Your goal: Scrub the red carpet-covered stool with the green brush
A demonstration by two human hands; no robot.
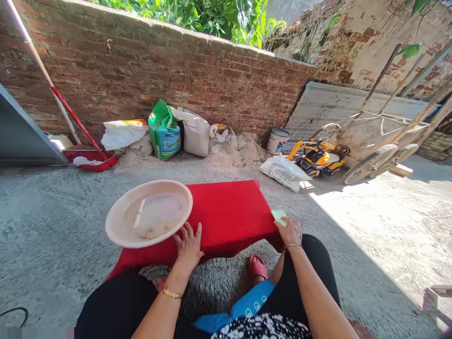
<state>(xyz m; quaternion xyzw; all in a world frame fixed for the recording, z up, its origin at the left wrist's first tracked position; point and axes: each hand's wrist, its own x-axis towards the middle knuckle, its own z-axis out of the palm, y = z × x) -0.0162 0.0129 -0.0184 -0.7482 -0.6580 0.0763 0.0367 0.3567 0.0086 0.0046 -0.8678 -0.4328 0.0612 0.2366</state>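
Observation:
A pale pink basin (118,226) with shallow water and some reddish bits in it stands on the left part of a low table covered with a red cloth (229,212). My left hand (189,245) lies with fingers spread at the cloth's near edge, its fingertips by the basin's right rim. At the table's right end, my right hand (290,231) pinches a light green piece (279,216), flat and thin; whether it is sponge, cloth or paper I cannot tell.
Along the brick wall (212,84) stand a green bag (165,134), a white sack (196,134) and a paint bucket (278,140). A red dustpan (102,162) is at the left. To the right are a toy excavator (323,157) and a wheeled cart (370,162).

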